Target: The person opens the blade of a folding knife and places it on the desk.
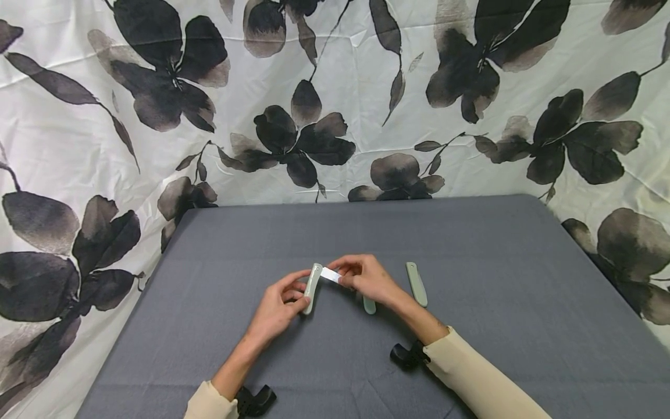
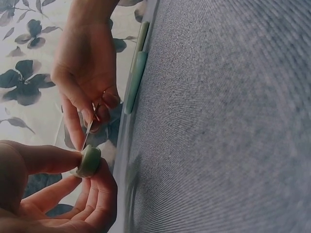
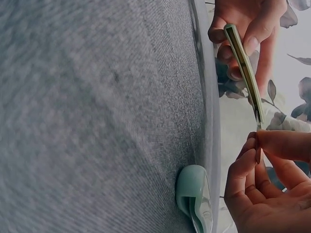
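Note:
A folding knife with a pale green handle point(image 1: 312, 289) is held up above the table, its shiny blade point(image 1: 330, 274) swung partly out. My left hand point(image 1: 277, 308) pinches the handle between thumb and fingers. From the other side, my right hand point(image 1: 371, 279) pinches the blade between thumb and fingertips. The right wrist view shows the long slot along the handle point(image 3: 245, 68). Under my right hand, partly hidden by it, lies a second green folding knife point(image 1: 369, 305). A third green one point(image 1: 416, 284) lies to its right.
Grey cloth covers the table point(image 1: 235, 238). Behind it hangs a white curtain point(image 1: 366, 75) with dark flowers. A black wrist camera point(image 1: 255, 401) is strapped at the left cuff, and another black wrist camera point(image 1: 407, 356) at the right.

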A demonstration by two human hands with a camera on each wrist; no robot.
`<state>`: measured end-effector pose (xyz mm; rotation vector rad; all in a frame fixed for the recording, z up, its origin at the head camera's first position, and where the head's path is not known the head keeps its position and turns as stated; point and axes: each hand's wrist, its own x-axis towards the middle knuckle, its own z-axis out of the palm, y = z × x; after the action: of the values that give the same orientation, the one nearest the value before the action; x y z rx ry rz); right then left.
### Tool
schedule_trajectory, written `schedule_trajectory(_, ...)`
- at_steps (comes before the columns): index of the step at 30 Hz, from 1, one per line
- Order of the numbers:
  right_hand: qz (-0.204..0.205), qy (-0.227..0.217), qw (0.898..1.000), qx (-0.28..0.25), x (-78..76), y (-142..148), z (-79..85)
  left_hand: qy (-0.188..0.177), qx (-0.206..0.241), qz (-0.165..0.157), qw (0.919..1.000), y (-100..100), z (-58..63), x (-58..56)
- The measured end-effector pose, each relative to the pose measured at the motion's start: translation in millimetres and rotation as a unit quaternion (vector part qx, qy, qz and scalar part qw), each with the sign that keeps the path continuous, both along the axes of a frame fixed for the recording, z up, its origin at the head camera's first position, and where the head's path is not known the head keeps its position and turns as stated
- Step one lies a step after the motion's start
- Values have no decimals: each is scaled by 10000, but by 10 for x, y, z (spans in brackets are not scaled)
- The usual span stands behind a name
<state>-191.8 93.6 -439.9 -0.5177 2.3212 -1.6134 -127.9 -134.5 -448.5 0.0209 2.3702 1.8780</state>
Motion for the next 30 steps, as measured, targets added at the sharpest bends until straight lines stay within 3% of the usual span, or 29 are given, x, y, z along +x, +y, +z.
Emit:
schedule_trajectory(14,-30,148,9998,109,-3,18,13,-15,-101,-331,9994,-51,-10,-8)
schedule_trajectory(23,152,173,9995,209,72,-37,-61,-82,-296,-358,9989,-160,-19,111)
schedule_trajectory(30,-107,222,9992,319,101,-6,-8,11,-300,-569,9979,-146,-14,71)
